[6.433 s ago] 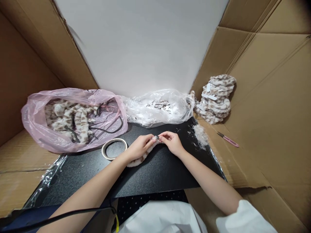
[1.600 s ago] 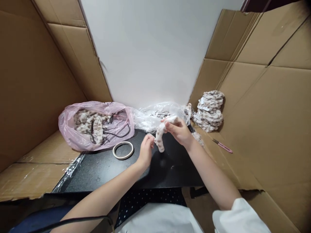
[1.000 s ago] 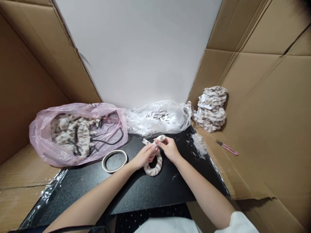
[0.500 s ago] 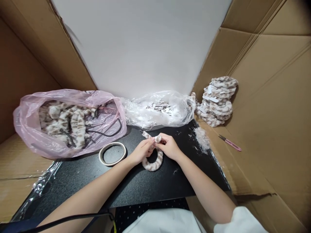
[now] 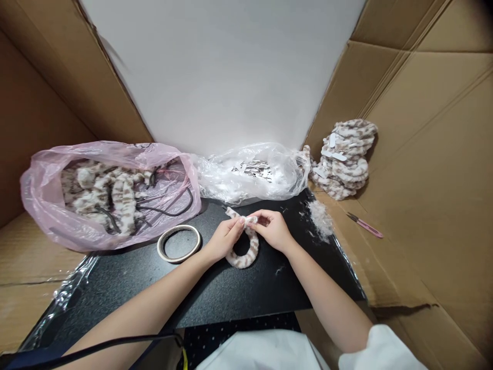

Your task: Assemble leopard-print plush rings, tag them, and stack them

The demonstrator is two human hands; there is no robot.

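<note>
A fluffy white band with brown stripes [image 5: 243, 261] is bent into a loop over the black table, its ends crossing at the top. My left hand [image 5: 225, 239] pinches the crossing from the left. On the other side, my right hand [image 5: 272, 229] is closed on the short end that points right, thumb and forefinger together. The other end sticks out to the upper left, beyond my left fingers. Parts of the band at the crossing are hidden by my fingertips.
A pink bag [image 5: 46, 216] of striped fluffy pieces and dark cords lies left, beside a tape roll [image 5: 159, 247]. Behind is a clear bag [image 5: 219, 180]. Fluff [image 5: 320, 221], pink snips [image 5: 365, 225] and stacked fluffy bands [image 5: 352, 164] are at right.
My right hand has shifted slightly right and up, with its fingers bent more around the short end. The loop has moved up a little. My left hand has barely moved.
</note>
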